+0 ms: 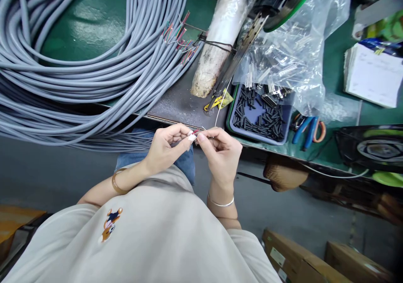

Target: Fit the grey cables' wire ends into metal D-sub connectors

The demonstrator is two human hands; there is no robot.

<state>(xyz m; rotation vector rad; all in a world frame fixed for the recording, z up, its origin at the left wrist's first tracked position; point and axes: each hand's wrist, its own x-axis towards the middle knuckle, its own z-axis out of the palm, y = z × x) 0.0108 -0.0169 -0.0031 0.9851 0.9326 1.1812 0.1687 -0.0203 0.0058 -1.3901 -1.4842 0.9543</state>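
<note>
My left hand (pixel 166 146) and my right hand (pixel 220 153) meet just off the front edge of the green bench (pixel 94 18), fingertips pinched together. Between them they pinch thin coloured wires (pixel 195 132), one red, at the stripped end of a grey cable. What else the fingers hold is too small to tell. A large bundle of grey cables (pixel 78 85) sweeps across the bench on the left, its stripped ends (pixel 179 39) showing coloured wires.
A blue tray (pixel 231 121) of several short black tubes sits right of my hands under a clear plastic bag (pixel 299 52). Blue-handled cutters (pixel 307 129) lie beside it. A wrapped white post (pixel 217 43), white paper stack (pixel 371 73) and cardboard boxes (pixel 299 258) on the floor are around.
</note>
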